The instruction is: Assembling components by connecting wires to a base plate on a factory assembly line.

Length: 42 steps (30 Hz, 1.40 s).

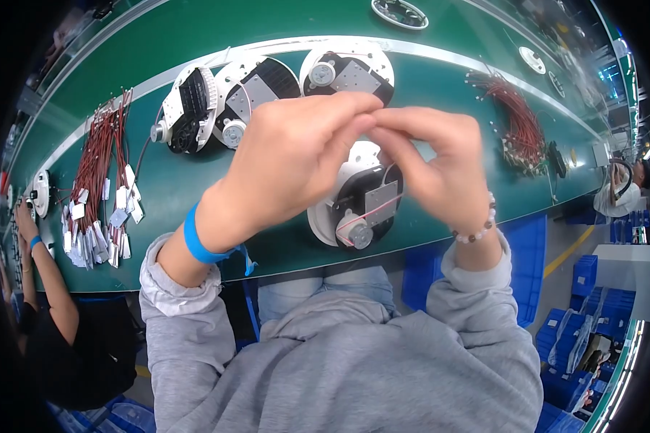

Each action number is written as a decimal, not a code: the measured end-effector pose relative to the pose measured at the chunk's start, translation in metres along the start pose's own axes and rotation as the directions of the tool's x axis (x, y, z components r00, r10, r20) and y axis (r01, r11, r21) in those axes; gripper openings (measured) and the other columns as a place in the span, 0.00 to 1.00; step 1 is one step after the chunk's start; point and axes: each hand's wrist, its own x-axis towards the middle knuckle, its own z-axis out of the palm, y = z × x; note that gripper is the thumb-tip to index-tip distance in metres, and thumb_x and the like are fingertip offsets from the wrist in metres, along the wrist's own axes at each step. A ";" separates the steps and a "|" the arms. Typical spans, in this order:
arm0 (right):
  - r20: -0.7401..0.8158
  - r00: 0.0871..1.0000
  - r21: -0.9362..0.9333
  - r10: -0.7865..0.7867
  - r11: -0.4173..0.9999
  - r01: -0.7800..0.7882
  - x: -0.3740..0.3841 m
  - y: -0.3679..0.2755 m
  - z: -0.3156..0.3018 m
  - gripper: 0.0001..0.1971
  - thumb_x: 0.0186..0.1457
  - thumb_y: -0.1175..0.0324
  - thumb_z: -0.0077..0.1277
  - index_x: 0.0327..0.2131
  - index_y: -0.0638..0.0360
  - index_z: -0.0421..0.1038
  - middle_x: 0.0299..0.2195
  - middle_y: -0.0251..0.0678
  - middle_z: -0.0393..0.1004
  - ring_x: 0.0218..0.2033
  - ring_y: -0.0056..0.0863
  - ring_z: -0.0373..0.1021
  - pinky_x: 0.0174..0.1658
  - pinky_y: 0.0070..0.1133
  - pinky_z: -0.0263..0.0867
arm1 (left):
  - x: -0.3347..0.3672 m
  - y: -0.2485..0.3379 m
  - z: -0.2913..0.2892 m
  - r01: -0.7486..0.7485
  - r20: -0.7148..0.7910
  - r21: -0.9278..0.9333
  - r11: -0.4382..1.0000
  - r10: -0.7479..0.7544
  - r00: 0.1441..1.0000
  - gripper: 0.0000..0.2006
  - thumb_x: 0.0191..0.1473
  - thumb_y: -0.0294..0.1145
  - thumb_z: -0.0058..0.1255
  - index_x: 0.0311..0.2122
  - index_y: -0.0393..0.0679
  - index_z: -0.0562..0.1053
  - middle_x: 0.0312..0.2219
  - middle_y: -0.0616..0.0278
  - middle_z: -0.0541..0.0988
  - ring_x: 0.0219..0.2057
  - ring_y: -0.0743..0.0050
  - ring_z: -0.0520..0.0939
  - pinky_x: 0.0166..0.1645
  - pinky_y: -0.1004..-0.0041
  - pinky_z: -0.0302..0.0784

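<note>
My left hand (289, 155), with a blue wrist strap (204, 238), meets my right hand (444, 159) at the fingertips. Both are closed in a pinch; whatever lies between the tips is too small or hidden to make out. Below them a round white-and-black device base (368, 196) rests near the bench's front edge. It carries a small silver motor (357, 232), a metal plate and a thin pink wire, and my hands partly cover it. Behind stand three similar units: a tilted one (193, 108), a middle one (258, 90) and a right one (354, 68).
Red-brown wire bundles with white tags (102, 159) lie on the green bench (267, 249) at left; another wire bundle (516, 126) lies at right. A white ring (399, 13) sits beyond the rail. A co-worker's arm (54, 278) reaches in at far left. Blue bins (567, 339) stand lower right.
</note>
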 end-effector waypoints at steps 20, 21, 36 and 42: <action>0.016 0.998 -0.264 0.053 0.963 -0.047 -0.026 0.011 0.000 0.03 0.36 0.79 0.50 0.21 0.62 0.69 0.15 0.36 0.67 0.16 0.27 0.65 0.19 0.19 0.58 | -0.009 -0.006 -0.001 0.215 0.365 -0.031 0.976 -0.189 0.912 0.06 0.43 0.26 0.48 0.28 0.36 0.72 0.17 0.58 0.75 0.17 0.77 0.76 0.18 0.81 0.66; 0.016 0.998 -0.264 0.056 0.963 -0.049 -0.028 0.013 -0.001 0.03 0.36 0.79 0.50 0.21 0.62 0.69 0.15 0.36 0.67 0.16 0.27 0.65 0.19 0.19 0.58 | -0.010 -0.008 -0.001 0.173 0.324 0.059 0.983 -0.182 0.928 0.06 0.42 0.27 0.49 0.27 0.36 0.72 0.17 0.58 0.74 0.17 0.74 0.75 0.18 0.79 0.66; 0.095 0.992 -0.338 0.084 0.940 -0.048 -0.029 0.024 0.006 0.02 0.33 0.76 0.50 0.16 0.59 0.68 0.11 0.33 0.62 0.13 0.28 0.61 0.17 0.21 0.55 | -0.014 -0.020 0.002 0.143 0.410 0.281 0.949 -0.253 0.876 0.10 0.41 0.32 0.47 0.16 0.36 0.70 0.15 0.50 0.71 0.21 0.51 0.72 0.25 0.62 0.67; 0.187 0.978 -0.406 0.096 0.914 -0.012 -0.019 0.020 0.007 0.01 0.32 0.74 0.49 0.14 0.58 0.68 0.12 0.34 0.65 0.14 0.29 0.61 0.23 0.21 0.54 | -0.013 -0.020 0.002 0.153 0.408 0.267 0.952 -0.255 0.876 0.10 0.41 0.31 0.46 0.17 0.35 0.70 0.14 0.49 0.71 0.20 0.51 0.72 0.25 0.62 0.67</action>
